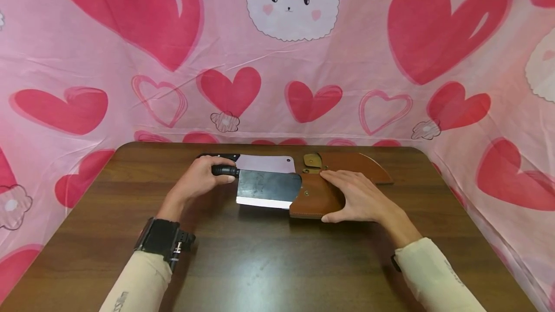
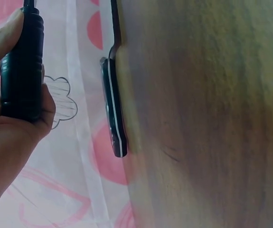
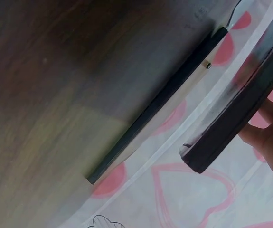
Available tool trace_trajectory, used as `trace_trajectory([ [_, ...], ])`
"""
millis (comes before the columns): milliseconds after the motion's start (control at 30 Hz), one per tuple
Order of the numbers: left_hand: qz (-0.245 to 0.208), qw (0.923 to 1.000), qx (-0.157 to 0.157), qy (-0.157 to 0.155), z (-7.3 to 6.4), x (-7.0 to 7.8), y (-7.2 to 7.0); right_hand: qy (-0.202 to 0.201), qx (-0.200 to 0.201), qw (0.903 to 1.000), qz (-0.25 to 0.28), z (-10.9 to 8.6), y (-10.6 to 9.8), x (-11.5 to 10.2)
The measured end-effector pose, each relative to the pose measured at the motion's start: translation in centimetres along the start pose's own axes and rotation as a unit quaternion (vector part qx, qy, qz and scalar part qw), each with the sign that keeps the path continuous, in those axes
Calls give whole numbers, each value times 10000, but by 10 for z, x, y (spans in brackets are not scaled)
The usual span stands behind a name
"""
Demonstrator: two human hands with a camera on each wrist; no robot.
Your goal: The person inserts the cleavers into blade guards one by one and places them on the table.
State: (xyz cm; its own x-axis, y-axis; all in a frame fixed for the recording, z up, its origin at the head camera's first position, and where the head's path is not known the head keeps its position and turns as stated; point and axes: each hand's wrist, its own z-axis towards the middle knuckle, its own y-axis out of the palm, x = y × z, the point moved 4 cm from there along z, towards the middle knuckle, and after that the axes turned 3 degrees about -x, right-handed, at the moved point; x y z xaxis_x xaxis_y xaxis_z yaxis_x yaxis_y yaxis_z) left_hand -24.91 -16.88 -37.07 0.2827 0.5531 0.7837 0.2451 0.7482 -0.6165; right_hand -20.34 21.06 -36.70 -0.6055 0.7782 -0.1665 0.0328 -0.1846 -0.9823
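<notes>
Left hand [image 1: 195, 179] wraps round a cleaver handle [image 1: 224, 170]. Its blade [image 1: 269, 187] stretches rightward, meeting a sheath [image 1: 314, 199] the right hand [image 1: 362, 196] holds.

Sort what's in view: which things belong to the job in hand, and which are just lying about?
Likely in the job:
near cleaver, in the left hand
near sheath, in the right hand

Just lying about:
far cleaver, on the table
far sheath, also there
</notes>
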Motion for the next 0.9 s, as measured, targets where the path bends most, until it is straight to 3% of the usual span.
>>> trace_trajectory([
  [367, 200, 9994, 202, 204, 1, 1, 1, 57, -44, 10000, -50, 6, 2, -5],
  [900, 48, 9997, 218, 84, 3, 3, 7, 12, 18, 10000, -2, 12, 5, -12],
])
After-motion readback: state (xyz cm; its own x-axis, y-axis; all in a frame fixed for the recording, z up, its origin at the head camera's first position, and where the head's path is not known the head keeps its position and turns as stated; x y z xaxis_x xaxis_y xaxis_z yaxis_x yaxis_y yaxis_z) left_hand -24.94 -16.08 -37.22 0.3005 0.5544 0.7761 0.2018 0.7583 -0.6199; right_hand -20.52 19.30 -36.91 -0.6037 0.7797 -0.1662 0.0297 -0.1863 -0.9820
